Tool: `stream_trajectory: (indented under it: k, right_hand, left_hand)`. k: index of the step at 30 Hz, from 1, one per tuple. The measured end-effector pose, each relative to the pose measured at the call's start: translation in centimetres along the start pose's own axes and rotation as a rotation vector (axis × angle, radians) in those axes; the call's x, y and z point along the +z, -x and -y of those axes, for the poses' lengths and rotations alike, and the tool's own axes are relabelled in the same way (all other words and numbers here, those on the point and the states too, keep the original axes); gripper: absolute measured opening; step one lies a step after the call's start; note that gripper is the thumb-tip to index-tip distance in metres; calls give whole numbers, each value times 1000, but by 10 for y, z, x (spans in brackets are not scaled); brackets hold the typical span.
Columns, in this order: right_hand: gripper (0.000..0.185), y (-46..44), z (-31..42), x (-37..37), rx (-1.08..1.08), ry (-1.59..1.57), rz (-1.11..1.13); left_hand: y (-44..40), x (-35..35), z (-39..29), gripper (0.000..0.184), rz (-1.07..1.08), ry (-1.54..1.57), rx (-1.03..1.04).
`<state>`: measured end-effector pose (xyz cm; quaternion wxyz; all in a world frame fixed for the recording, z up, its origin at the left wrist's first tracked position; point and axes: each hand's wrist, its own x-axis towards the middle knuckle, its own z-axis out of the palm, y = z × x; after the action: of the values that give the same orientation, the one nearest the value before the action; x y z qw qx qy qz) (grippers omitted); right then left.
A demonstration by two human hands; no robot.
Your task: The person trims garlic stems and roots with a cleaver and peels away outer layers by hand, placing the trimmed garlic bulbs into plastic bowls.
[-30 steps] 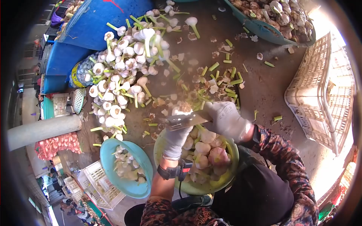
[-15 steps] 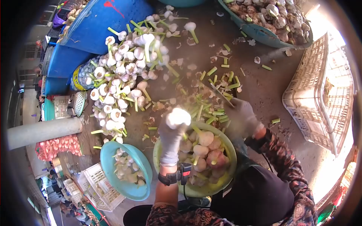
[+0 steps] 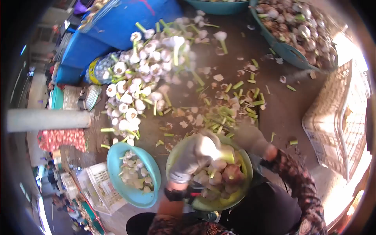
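My gloved left hand (image 3: 192,154) is closed round a garlic bulb (image 3: 208,147), blurred and bright, above a yellow-green basin (image 3: 170,172). A thick green stem (image 3: 227,155) points right from this bulb. My gloved right hand (image 3: 254,141), smeared by motion, is just right of the left one at the basin's far rim. It grips a knife (image 3: 224,126), whose thin blade shows faintly over the cut stems (image 3: 223,115). Inside the basin lie trimmed garlic bulbs (image 3: 232,175). A heap of garlic with stems (image 3: 145,70) spreads beyond, to the left.
A light-blue basin (image 3: 111,168) holding smaller garlic stands at left, near a white crate (image 3: 94,184). At the far right are a teal tub (image 3: 278,45) full of garlic and a pale plastic crate (image 3: 333,121). Blue barrels (image 3: 129,23) rise behind the heap.
My left hand has come down and right with the garlic bulb, closer to my right hand. The right hand has moved slightly nearer me. The whole view has shifted a little.
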<state>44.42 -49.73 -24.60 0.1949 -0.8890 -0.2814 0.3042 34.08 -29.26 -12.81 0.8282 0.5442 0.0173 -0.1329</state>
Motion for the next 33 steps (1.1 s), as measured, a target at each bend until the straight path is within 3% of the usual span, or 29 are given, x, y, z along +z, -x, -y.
stream_trajectory:
  k: [2,3,4,5,6,7,10,12,14,16,17,20,23,24,28,29,32,33]
  right_hand:
    - [36,11,-15,15,26,-144,-8]
    - [35,14,-24,17,46,-210,-27]
    - [34,17,-31,17,64,-266,-51]
    - [32,13,-38,31,31,-252,-163]
    - [32,12,-34,29,29,-243,-171]
    - [32,13,-27,22,44,-208,-136]
    - [32,15,0,-1,139,-206,-79]
    - [32,11,-3,1,220,-251,-56]
    - [32,9,-16,14,60,-233,-113]
    - [31,8,-21,18,49,-239,-167]
    - [30,5,-16,11,30,-240,-225]
    - [29,3,23,-33,-105,-301,-245]
    - [26,5,73,-69,-214,-213,-239]
    - [24,16,87,-85,-226,-242,-231]
    - [24,19,82,-66,-320,-214,-320]
    - [26,23,79,-67,-326,-233,-294]
    - [25,22,66,-59,-324,-177,-323]
    - [25,22,60,-55,-324,-180,-325]
  left_hand:
    - [-3,-28,-18,53,95,-567,-102]
    - [-3,-61,-5,45,-229,-859,-20]
    - [-21,-90,-16,39,-499,-788,-212]
    - [-47,-68,-63,42,-849,-949,-445]
    - [-51,-162,-25,54,-983,-1246,-181]
    - [-64,-199,-22,68,-1028,-1503,-274]
    - [-99,-244,-16,68,-902,-1661,-499]
    - [-113,-252,-6,65,-898,-1643,-589]
    - [-112,-249,3,63,-879,-1634,-689]
    - [-92,-239,11,57,-850,-1017,-147]
    - [-82,-231,12,50,-745,-395,-100]
    - [-54,-151,-1,45,-573,-129,-57]
    - [-41,-86,-2,48,-413,-333,-104]
    - [-26,-91,22,50,-216,-723,25]
    - [-9,-51,32,49,-460,-539,37]
    - [-11,-43,35,39,-470,-555,172]
    - [-6,-38,47,27,-471,-532,27]
    - [-3,-30,54,18,-497,-346,58]
